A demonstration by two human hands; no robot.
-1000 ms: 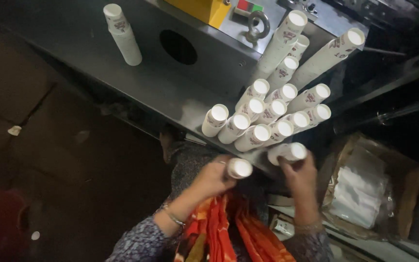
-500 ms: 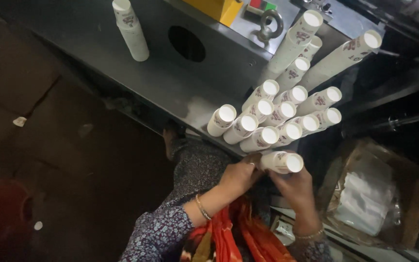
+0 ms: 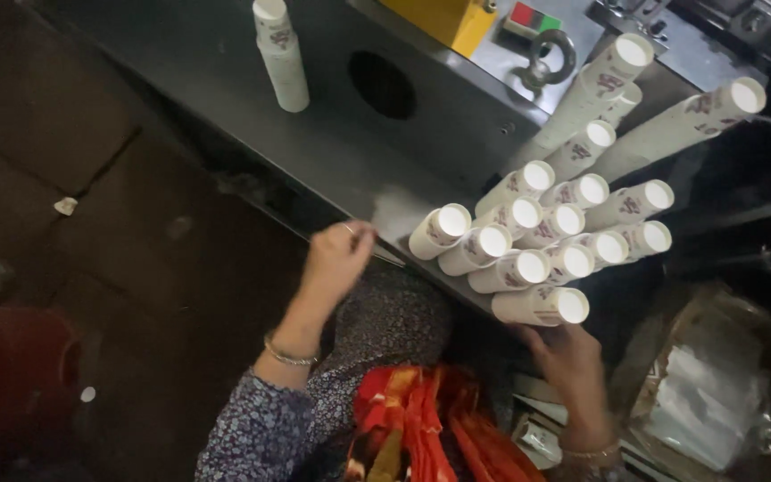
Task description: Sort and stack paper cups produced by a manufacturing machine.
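In the head view, the landmark is the heap of white paper-cup stacks (image 3: 546, 236) lying on their sides on the dark metal surface (image 3: 225, 107), their open white mouths turned toward the person and their long axes running up and to the right, away from the body. The lowest stack (image 3: 542, 306) of that heap lies at the near edge, its long axis almost level, open mouth to the right. The right hand (image 3: 568, 361) is just below this stack, palm up, its fingers (image 3: 537, 339) spread and reaching to the stack's underside; whether they truly press it or only sit beside it I cannot tell. The left hand (image 3: 336, 259) is well to the left of the heap, at the surface's near edge, fingers curled loosely together with nothing clearly pinched between them; a bangle (image 3: 289, 355) sits on that wrist. So the right hand is the nearer one: the lowest stack lies directly above its fingers, while from the left hand the heap lies off to the right, the closest stack mouth (image 3: 450, 221) near but apart. Left of and above the heap, an upright stack of cups (image 3: 280, 54) stands alone, beside a round hole (image 3: 382, 85) in the surface. Below the heap, a red-and-orange cloth (image 3: 421, 424) lies in the person's lap.
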